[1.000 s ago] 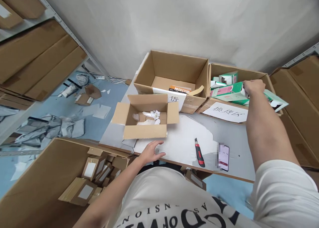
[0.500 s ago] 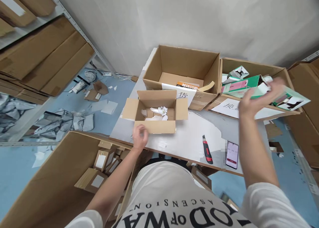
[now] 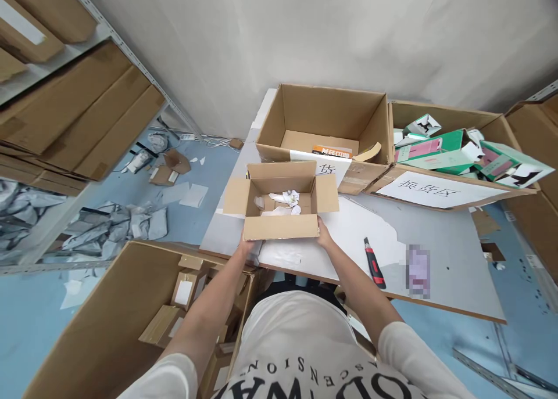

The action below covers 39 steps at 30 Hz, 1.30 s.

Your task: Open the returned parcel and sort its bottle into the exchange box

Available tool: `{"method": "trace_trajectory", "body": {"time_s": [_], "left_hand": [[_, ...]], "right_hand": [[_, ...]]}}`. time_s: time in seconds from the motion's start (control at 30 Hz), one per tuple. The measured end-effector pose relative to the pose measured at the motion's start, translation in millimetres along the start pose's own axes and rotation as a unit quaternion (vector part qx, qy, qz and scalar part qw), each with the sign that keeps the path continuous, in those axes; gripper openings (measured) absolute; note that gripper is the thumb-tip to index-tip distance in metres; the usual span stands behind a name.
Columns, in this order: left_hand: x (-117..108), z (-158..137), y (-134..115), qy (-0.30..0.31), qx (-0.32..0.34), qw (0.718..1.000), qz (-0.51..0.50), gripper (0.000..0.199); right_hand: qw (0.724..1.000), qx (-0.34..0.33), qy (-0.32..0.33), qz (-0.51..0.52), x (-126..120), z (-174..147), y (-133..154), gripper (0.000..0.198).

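Note:
A small cardboard box (image 3: 281, 227) with its flaps folded out is between my two hands, over the near left part of the table. Crumpled white paper (image 3: 285, 198) lies inside it. My left hand (image 3: 247, 245) grips the box low at its near left corner. At the near right corner, my right hand (image 3: 323, 233) holds the other side. The fingers of both hands are largely hidden by the box. To the right on the table lies a red and black utility knife (image 3: 374, 263).
Behind stands a large open carton (image 3: 322, 105) with an orange packet (image 3: 332, 151). Beside it, another carton (image 3: 453, 117) holds several green and pink boxes (image 3: 449, 149). A blurred phone (image 3: 418, 271) lies near the table's front edge. A big carton (image 3: 96, 323) of small boxes stands lower left.
My right hand has come from the carton of green boxes to the small box's right side. My left hand has shifted to its left corner. The small box appears slightly nearer.

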<state>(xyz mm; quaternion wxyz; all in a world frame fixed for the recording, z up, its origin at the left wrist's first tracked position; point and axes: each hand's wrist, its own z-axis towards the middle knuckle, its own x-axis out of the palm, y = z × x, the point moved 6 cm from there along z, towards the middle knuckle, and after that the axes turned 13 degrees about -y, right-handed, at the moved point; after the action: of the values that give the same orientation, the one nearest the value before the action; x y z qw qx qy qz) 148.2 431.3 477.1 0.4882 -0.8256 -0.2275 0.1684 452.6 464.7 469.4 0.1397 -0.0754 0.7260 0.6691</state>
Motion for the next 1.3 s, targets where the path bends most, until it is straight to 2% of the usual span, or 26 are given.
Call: {"method": "trace_trajectory", "body": {"time_s": [0.1,0.23,0.33,0.43,0.5,0.63,0.7,0.77,0.83,0.9,1.07,1.13,1.2,1.3], "left_hand": [[-3.7,-7.2,-3.3,0.009,0.041,0.998,0.038,0.03],[-9.4,-40.7,-8.4,0.031,0.147,0.981,0.121,0.039],[11.7,-70.9,-9.4,0.058,0.229,0.954,0.185,0.045],[43.6,-86.7,-0.2,0.102,0.227,0.949,0.192,0.046],[56.8,-87.7,11.2,0.132,0.199,0.954,0.182,0.046],[54.7,-83.1,42.5,0.206,0.142,0.952,0.174,0.049],[49.1,-85.6,55.9,0.247,0.15,0.938,0.19,0.053],[45.6,-90.5,63.5,0.262,0.162,0.931,0.196,0.057],[45.1,-95.6,63.3,0.247,0.169,0.935,0.191,0.056],[46.9,-102.1,53.1,0.223,0.187,0.939,0.183,0.053],[53.9,-121.3,-1.2,0.141,0.266,0.936,0.181,0.044],[58.1,-125.5,-19.7,0.096,0.287,0.93,0.21,0.04],[66.1,-127.2,-27.6,0.086,0.288,0.92,0.252,0.038],[74.7,-124.1,-23.9,0.07,0.255,0.922,0.284,0.063]], "right_hand": [[1.0,0.007,-0.028,-0.001,-10.9,-14.0,3.0,0.052],[0.997,0.029,-0.063,-0.014,-53.9,-62.8,4.6,0.034],[0.985,0.073,-0.132,-0.078,-97.5,-102.6,1.4,0.037],[0.962,0.123,-0.205,-0.133,-135.6,-127.4,-9.8,0.044],[0.959,0.15,-0.222,-0.097,-151.6,-135.1,-24.7,0.049],[0.97,0.17,-0.167,0.035,-159.2,-147.6,-63.4,0.05],[0.979,0.162,-0.119,0.029,-153.4,-156.9,-77.6,0.053],[0.984,0.155,-0.084,0.022,-144.7,-164.2,-84.5,0.064],[0.985,0.148,-0.077,0.036,-139.0,-165.4,-82.2,0.065],[0.988,0.12,-0.088,0.038,-140.3,-159.9,-69.7,0.058],[0.987,0.043,-0.126,-0.093,-164.9,-137.7,-15.8,0.044],[0.976,0.054,-0.14,-0.16,-172.3,-130.0,2.3,0.044],[0.962,0.086,-0.138,-0.219,-174.4,-122.1,12.4,0.048],[0.956,0.113,-0.112,-0.246,-173.5,-107.3,10.9,0.053]]}}
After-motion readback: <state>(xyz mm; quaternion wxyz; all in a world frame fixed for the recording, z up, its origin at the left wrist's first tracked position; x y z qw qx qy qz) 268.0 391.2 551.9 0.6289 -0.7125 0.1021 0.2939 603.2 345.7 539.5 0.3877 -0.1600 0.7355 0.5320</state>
